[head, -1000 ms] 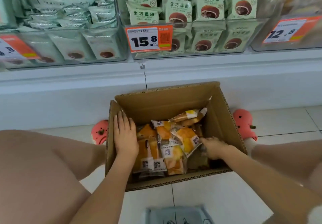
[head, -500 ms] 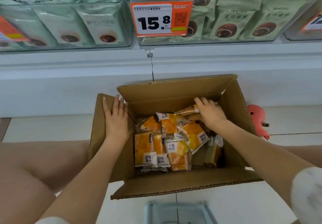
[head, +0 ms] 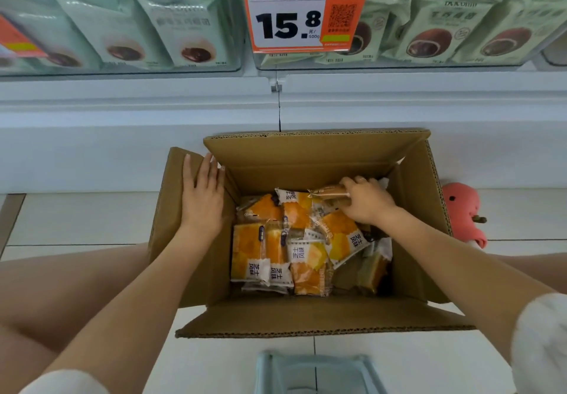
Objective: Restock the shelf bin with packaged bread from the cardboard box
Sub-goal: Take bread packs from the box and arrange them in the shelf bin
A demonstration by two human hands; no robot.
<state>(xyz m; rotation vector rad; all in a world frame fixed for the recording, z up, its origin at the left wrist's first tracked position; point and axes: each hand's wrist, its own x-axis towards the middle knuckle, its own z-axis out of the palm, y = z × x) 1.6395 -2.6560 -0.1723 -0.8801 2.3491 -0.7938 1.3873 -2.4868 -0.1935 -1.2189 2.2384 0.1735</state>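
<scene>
An open cardboard box (head: 306, 160) stands on the floor between my knees. Several orange and yellow packaged breads (head: 294, 249) lie jumbled on its bottom. My left hand (head: 202, 197) lies flat with straight fingers on the box's left flap, pressing it outward. My right hand (head: 365, 200) is inside the box at the far right, its fingers curled round a brown bread packet (head: 329, 192) on top of the pile. Above, clear shelf bins (head: 122, 68) hold pale green packets.
An orange price tag (head: 303, 16) reading 15.8 hangs on the middle bin. The white shelf base (head: 122, 136) runs right behind the box. A pink shoe (head: 463, 212) sits to the box's right. A pale blue plastic bin (head: 316, 372) lies at the bottom edge.
My right hand moved from the box's near right corner to the far right and closed on a bread packet. My left hand slid onto the left flap. The view dropped closer to the box.
</scene>
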